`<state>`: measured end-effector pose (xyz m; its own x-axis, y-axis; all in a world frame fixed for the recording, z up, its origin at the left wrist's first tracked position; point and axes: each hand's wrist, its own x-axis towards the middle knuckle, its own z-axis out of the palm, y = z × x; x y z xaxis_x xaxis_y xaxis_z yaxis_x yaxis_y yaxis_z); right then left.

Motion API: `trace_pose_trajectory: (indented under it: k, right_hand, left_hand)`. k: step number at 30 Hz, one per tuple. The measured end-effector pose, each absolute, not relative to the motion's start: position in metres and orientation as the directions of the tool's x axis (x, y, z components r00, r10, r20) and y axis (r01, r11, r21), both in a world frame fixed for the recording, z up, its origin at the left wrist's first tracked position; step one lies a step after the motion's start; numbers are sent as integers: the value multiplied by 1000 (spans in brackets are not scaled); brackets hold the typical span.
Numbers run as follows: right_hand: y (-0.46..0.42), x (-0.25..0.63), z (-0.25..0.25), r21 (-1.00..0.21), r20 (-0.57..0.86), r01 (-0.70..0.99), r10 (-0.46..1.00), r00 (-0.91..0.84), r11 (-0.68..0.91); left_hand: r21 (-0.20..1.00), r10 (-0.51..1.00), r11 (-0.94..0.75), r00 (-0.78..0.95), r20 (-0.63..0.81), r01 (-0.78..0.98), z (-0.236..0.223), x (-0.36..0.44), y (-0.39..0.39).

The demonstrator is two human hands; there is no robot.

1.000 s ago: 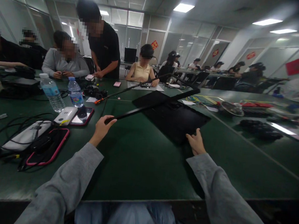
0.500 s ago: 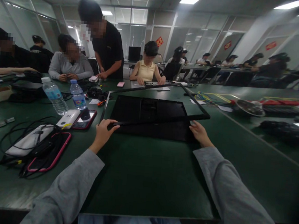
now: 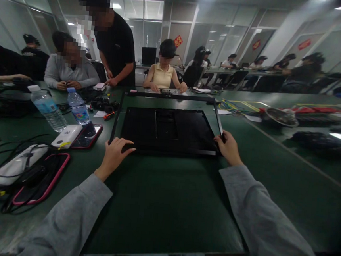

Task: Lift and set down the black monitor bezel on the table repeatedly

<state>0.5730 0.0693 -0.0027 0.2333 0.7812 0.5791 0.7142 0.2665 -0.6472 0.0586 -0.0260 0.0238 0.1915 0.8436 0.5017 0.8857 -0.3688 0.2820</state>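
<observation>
Fingers (image 3: pixel 123 141) of left hand (image 3: pixel 111 158) and right hand (image 3: pixel 229 149) pinching a black frame (image 3: pixel 187 98) near its closer corners, wide grip likely for steadiness, black panel (image 3: pixel 139 124) just beyond fingertips, flat on green table (image 3: pixel 166 207).

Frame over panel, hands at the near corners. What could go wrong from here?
1. The thin black frame might twist: the left hand and right hand are both near its front corners, neither at the far bar.
2. Fingers could get pinched between frame and black panel.
3. A leftward swing might tip the blue-capped bottle.
</observation>
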Motion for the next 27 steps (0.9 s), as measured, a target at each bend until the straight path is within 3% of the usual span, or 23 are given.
trace_pose_trajectory:
  k: [5,10,21,27]
  right_hand:
    - [72,574,-15,-505,624,847,748,224,168]
    - [69,571,-19,-525,543,843,808,229,114]
    - [60,558,-16,-540,560,828,798,221,150]
    - [66,558,-22,-511,566,845,801,196,154]
  left_hand:
    - [267,884,-374,255,391,888,24,65,-29]
    - [184,862,-452,375,341,873,22,64,-27]
    - [321,891,-454,414,187,831,26,41,-20]
    - [281,886,-460,413,212,842,32,43,-23]
